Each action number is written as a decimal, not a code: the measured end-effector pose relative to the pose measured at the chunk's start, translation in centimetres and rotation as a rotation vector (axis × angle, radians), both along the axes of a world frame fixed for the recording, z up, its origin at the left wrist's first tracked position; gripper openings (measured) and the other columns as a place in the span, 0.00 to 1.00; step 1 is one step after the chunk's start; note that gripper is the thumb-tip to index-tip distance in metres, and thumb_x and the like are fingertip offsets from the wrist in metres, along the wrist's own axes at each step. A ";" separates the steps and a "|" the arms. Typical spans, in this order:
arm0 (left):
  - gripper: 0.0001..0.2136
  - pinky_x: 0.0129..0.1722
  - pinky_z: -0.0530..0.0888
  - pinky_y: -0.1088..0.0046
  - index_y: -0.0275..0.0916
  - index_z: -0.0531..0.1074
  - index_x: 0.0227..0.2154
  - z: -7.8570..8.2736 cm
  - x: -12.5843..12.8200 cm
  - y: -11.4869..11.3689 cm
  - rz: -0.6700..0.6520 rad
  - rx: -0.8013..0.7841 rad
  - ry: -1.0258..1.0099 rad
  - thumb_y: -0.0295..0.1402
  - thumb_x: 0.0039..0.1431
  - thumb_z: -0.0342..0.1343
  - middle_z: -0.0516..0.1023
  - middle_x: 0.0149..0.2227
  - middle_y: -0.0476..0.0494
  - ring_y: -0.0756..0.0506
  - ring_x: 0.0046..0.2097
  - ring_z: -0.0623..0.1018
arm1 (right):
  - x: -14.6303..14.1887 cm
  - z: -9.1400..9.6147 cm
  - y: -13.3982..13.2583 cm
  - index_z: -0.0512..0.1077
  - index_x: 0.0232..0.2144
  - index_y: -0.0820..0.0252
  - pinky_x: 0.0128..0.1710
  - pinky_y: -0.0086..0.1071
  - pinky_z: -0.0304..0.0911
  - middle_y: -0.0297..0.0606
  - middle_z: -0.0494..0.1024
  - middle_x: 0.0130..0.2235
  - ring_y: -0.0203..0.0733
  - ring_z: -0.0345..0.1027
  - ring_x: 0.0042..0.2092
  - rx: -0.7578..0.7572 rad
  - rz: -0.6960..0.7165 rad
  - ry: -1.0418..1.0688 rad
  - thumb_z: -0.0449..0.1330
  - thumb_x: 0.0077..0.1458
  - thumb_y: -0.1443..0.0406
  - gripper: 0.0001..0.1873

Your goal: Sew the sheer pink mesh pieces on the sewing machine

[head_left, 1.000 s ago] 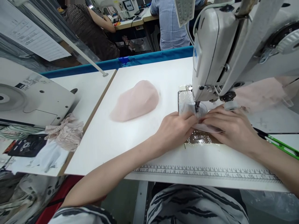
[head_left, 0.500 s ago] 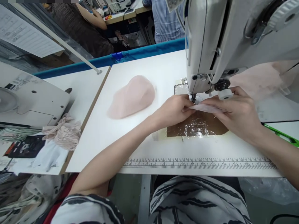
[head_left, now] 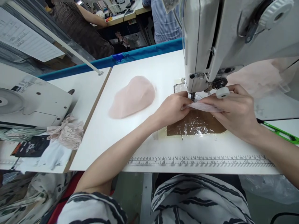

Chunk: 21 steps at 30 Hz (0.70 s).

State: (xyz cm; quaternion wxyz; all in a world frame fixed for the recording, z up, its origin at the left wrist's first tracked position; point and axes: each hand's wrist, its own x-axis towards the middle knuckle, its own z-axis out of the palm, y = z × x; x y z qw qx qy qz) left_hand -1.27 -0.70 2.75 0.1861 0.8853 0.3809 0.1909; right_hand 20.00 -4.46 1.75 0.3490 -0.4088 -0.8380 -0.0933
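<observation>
Way through: we had bare tabletop (head_left: 123,132) between pink piece (head_left: 133,98) and left arm (head_left: 130,147) | Blocked: sewing machine (head_left: 233,34) stood close beyond our left hand (head_left: 174,107) and right hand (head_left: 238,109); green tool (head_left: 269,126) lay near right arm (head_left: 277,149)

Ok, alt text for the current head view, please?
The left hand and right hand hold pale fabric between them, just in front of the presser foot of a sewing machine. A pink fabric piece lies on the white table, left of the hands.

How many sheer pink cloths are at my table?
3: a strip between your left hand and right hand, a flat piece farther left, a bunched heap beyond the right hand. Some may be hidden or joined.
</observation>
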 end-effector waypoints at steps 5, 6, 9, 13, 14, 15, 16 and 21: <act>0.09 0.31 0.68 0.74 0.36 0.80 0.30 0.3 -0.4 0.0 -0.089 -0.105 -0.100 0.26 0.61 0.54 0.69 0.29 0.48 0.51 0.29 0.69 | 0.0 -0.4 0.2 0.80 0.37 0.57 0.42 0.36 0.61 0.33 0.79 0.26 0.34 0.64 0.24 -0.025 -0.001 0.011 0.55 0.67 0.62 0.13; 0.10 0.31 0.68 0.74 0.36 0.80 0.30 0.5 -0.5 -0.1 -0.099 -0.138 -0.122 0.28 0.62 0.54 0.68 0.28 0.48 0.51 0.29 0.69 | 0.0 -0.5 0.3 0.80 0.37 0.57 0.41 0.37 0.62 0.33 0.79 0.24 0.35 0.63 0.23 -0.029 -0.005 0.015 0.56 0.66 0.63 0.13; 0.14 0.31 0.67 0.74 0.36 0.78 0.26 1.0 -0.8 -0.4 -0.095 -0.228 -0.171 0.31 0.65 0.53 0.67 0.28 0.49 0.52 0.29 0.68 | -0.1 -0.8 0.2 0.80 0.35 0.56 0.37 0.38 0.61 0.31 0.77 0.22 0.35 0.60 0.20 -0.023 -0.003 0.033 0.58 0.64 0.62 0.10; 0.16 0.30 0.68 0.74 0.37 0.77 0.26 0.4 -1.1 -1.0 -0.106 -0.200 -0.167 0.33 0.68 0.51 0.68 0.29 0.48 0.52 0.29 0.69 | -0.2 -0.7 -0.2 0.79 0.36 0.53 0.38 0.39 0.62 0.31 0.81 0.27 0.37 0.68 0.24 -0.086 0.013 -0.021 0.56 0.66 0.61 0.12; 0.16 0.31 0.69 0.74 0.37 0.77 0.27 -0.1 -1.2 -1.2 -0.127 -0.150 -0.152 0.33 0.68 0.50 0.69 0.29 0.47 0.51 0.29 0.70 | -0.1 -0.6 -0.4 0.79 0.36 0.53 0.39 0.39 0.62 0.32 0.82 0.29 0.38 0.71 0.26 -0.102 0.025 -0.038 0.56 0.66 0.60 0.12; 0.16 0.32 0.70 0.73 0.36 0.77 0.27 -0.5 -1.2 -1.4 -0.153 -0.080 -0.132 0.33 0.68 0.49 0.71 0.30 0.46 0.51 0.30 0.71 | 0.0 -0.6 -0.6 0.79 0.35 0.54 0.40 0.39 0.63 0.32 0.82 0.30 0.38 0.72 0.28 -0.110 0.044 -0.052 0.57 0.66 0.60 0.11; 0.17 0.33 0.71 0.72 0.36 0.77 0.27 -1.1 -1.3 -1.6 -0.178 0.006 -0.105 0.33 0.69 0.48 0.72 0.31 0.44 0.50 0.32 0.72 | 0.0 -0.5 -0.8 0.78 0.35 0.54 0.42 0.38 0.63 0.32 0.83 0.31 0.38 0.74 0.30 -0.113 0.069 -0.069 0.57 0.66 0.61 0.11; 0.14 0.34 0.69 0.67 0.35 0.78 0.32 -2.5 -1.3 -3.4 -0.223 0.538 0.124 0.31 0.69 0.49 0.78 0.33 0.41 0.46 0.35 0.74 | 0.2 -0.2 -1.7 0.79 0.33 0.56 0.44 0.39 0.66 0.34 0.84 0.36 0.41 0.77 0.36 -0.075 0.182 -0.177 0.59 0.62 0.69 0.09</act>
